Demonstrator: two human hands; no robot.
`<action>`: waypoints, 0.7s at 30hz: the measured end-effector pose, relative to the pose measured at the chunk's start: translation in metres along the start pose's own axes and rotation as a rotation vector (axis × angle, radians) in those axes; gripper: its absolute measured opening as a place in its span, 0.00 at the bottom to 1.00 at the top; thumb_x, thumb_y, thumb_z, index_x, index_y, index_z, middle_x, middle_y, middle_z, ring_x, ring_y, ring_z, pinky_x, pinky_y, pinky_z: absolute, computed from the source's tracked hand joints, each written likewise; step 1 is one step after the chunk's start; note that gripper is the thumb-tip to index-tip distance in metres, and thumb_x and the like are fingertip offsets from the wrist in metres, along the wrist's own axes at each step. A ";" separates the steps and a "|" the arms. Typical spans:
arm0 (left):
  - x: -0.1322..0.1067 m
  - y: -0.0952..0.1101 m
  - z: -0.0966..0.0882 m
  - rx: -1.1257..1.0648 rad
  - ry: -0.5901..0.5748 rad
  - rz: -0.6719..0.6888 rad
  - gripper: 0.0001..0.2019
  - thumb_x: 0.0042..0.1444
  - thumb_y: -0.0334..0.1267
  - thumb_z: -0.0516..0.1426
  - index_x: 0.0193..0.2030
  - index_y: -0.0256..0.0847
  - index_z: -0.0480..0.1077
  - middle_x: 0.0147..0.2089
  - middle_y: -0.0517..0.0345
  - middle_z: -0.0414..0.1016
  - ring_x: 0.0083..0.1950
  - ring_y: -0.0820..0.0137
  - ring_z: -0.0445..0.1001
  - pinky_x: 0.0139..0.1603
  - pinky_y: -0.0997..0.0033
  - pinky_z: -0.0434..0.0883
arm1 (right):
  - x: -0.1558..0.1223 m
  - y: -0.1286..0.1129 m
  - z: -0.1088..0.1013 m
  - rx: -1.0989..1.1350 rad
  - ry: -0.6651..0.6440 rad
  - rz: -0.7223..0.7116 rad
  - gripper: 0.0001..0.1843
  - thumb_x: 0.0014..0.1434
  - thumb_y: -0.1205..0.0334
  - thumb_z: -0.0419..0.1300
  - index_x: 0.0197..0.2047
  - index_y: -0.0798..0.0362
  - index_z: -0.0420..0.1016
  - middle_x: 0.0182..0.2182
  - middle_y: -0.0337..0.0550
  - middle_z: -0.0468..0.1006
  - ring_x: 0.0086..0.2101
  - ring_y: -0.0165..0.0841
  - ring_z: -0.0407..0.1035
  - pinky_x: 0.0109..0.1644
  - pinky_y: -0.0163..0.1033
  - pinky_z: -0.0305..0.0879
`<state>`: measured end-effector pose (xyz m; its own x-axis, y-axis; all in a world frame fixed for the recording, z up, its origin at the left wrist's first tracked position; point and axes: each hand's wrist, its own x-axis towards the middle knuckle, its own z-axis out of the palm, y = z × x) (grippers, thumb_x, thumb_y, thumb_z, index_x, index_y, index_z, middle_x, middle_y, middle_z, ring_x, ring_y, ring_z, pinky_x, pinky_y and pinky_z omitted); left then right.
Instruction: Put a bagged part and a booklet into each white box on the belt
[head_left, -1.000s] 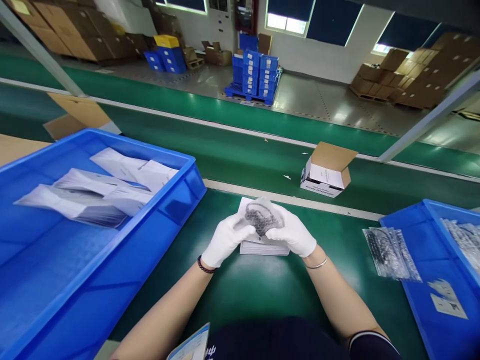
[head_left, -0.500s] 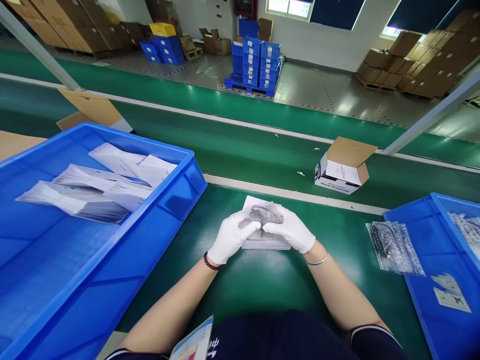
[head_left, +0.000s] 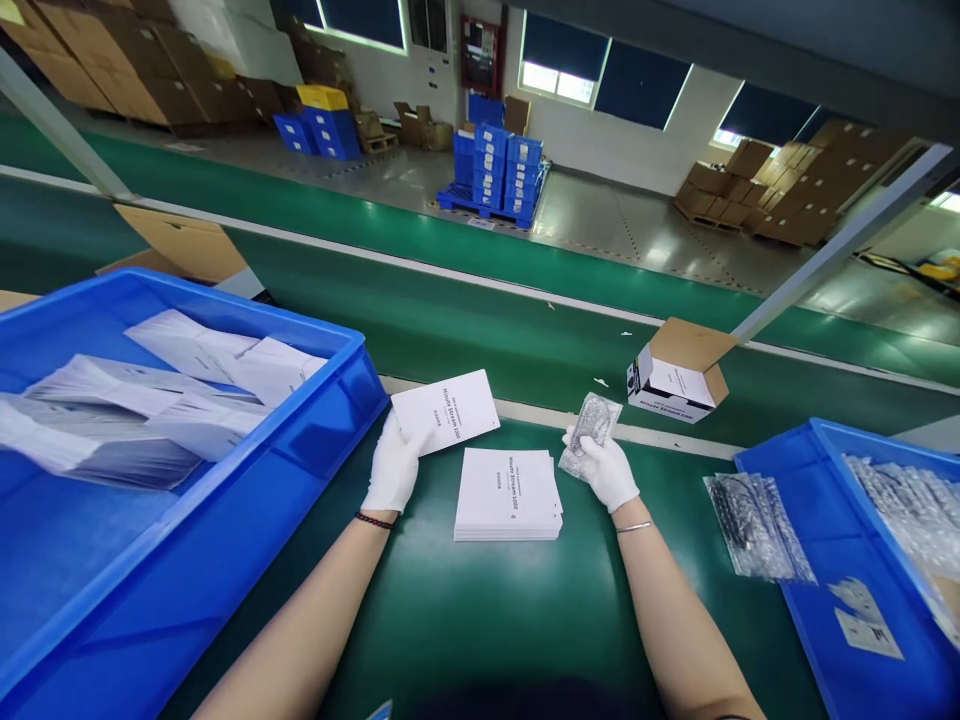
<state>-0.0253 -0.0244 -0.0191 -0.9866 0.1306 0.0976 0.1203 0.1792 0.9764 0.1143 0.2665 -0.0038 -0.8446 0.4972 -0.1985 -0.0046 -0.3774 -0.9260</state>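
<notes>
My left hand (head_left: 395, 462), in a white glove, grips a white printed booklet (head_left: 457, 405) by its near left corner and holds it raised, print facing up. In my gloved right hand (head_left: 606, 470) is a clear bubble-wrap pouch (head_left: 592, 430) with a dark item inside that I cannot make out fully. Between the hands a neat stack of booklets (head_left: 506, 490) lies on the green work surface (head_left: 495, 620). Beyond my right hand stands an open carton (head_left: 675, 385) with a white booklet inside.
On the left a big blue bin (head_left: 300, 500) holds fanned booklets (head_left: 142, 400). At right another blue bin (head_left: 832, 600) contains bubble-wrap pouches (head_left: 900, 500), with more bagged items (head_left: 757, 525) lying beside it. A second open carton (head_left: 187, 245) stands behind the left bin.
My hands, together over the stack before, have moved apart. The left now holds a booklet up to the left; the right has carried the pouch to the right. The camera view has shifted.
</notes>
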 end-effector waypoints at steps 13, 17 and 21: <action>0.003 -0.006 -0.001 -0.120 0.067 -0.117 0.24 0.52 0.52 0.59 0.49 0.36 0.71 0.55 0.45 0.74 0.59 0.53 0.70 0.62 0.52 0.65 | 0.013 0.016 -0.010 -0.108 -0.066 -0.110 0.26 0.45 0.49 0.70 0.47 0.51 0.77 0.48 0.52 0.77 0.52 0.50 0.70 0.60 0.56 0.64; 0.003 -0.011 -0.001 -0.150 0.050 -0.118 0.24 0.53 0.51 0.59 0.51 0.36 0.70 0.57 0.45 0.72 0.60 0.54 0.69 0.64 0.52 0.63 | 0.017 0.021 -0.012 -0.071 -0.031 -0.144 0.27 0.46 0.50 0.71 0.48 0.50 0.76 0.48 0.51 0.78 0.51 0.50 0.71 0.60 0.56 0.65; 0.005 -0.018 -0.002 -0.161 0.025 -0.124 0.24 0.55 0.51 0.59 0.53 0.37 0.70 0.59 0.46 0.70 0.61 0.56 0.68 0.65 0.54 0.62 | 0.018 0.020 -0.008 0.022 0.040 -0.087 0.28 0.45 0.48 0.71 0.48 0.52 0.75 0.47 0.52 0.78 0.51 0.49 0.71 0.61 0.54 0.64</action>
<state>-0.0325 -0.0291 -0.0358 -0.9955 0.0924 -0.0225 -0.0194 0.0341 0.9992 0.1034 0.2739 -0.0281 -0.8184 0.5595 -0.1311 -0.0887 -0.3483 -0.9332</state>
